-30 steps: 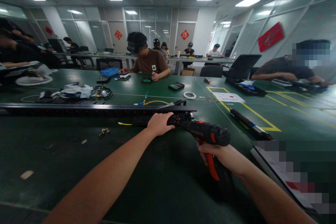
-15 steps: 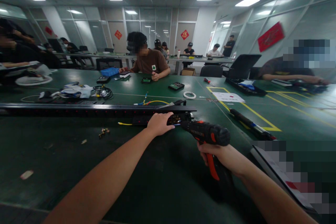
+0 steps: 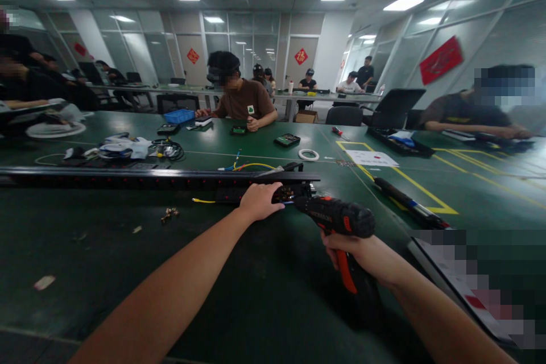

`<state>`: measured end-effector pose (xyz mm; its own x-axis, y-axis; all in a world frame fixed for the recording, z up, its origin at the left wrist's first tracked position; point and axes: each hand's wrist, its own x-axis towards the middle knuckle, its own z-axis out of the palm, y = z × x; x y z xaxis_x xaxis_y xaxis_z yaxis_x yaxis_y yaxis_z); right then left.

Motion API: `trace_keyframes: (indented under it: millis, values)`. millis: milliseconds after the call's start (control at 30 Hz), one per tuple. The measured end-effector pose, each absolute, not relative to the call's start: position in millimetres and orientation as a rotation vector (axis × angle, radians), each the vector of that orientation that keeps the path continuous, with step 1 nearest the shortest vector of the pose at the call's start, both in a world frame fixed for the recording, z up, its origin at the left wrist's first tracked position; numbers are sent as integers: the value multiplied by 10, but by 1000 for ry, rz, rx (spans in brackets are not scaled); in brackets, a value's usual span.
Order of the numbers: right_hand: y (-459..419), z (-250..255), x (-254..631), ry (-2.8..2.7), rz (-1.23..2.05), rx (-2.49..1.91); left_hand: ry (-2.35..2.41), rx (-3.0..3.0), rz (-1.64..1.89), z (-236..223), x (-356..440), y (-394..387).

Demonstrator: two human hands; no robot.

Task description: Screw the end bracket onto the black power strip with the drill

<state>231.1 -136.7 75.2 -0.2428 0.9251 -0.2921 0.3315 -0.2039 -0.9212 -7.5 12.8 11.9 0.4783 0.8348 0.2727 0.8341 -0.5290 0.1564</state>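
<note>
My right hand [image 3: 352,247] is wrapped around the handle of a black and orange cordless drill [image 3: 339,217]. The drill points left, its tip at the open end of a black housing with brass-coloured parts [image 3: 290,193] inside. Whether the bit touches a screw is too small to tell. On that black housing [image 3: 228,196], my left hand [image 3: 258,202] is clasped, thumb towards the drill and the other fingers over the top. Right behind it lies a long black metal rail [image 3: 128,178]. A yellow wire [image 3: 203,201] sticks out to the left of my hand.
Small brass screws [image 3: 169,215] lie on the green table [image 3: 239,290]. Behind the rail are bundled cables [image 3: 168,151], a white tape roll [image 3: 308,154] and a paper sheet [image 3: 370,158]. A black rod-shaped tool [image 3: 409,203] lies right. A co-worker [image 3: 247,99] sits opposite.
My hands, the drill and the housing hold almost the same position. In the background, a standing person at the right has shifted slightly to the left.
</note>
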Motion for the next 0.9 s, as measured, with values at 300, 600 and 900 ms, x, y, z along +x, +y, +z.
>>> trace_keyframes:
  millis: [300, 600, 900]
  values:
    - [-1364, 746, 2313, -1560, 1455, -1465, 1505, 2715, 523, 112, -74, 134]
    - [-1370, 770, 2295, -1578, 1438, -1487, 1520, 2706, 484, 127, -73, 125]
    - [-1358, 746, 2323, -1590, 1450, -1465, 1511, 2721, 515, 122, -76, 124]
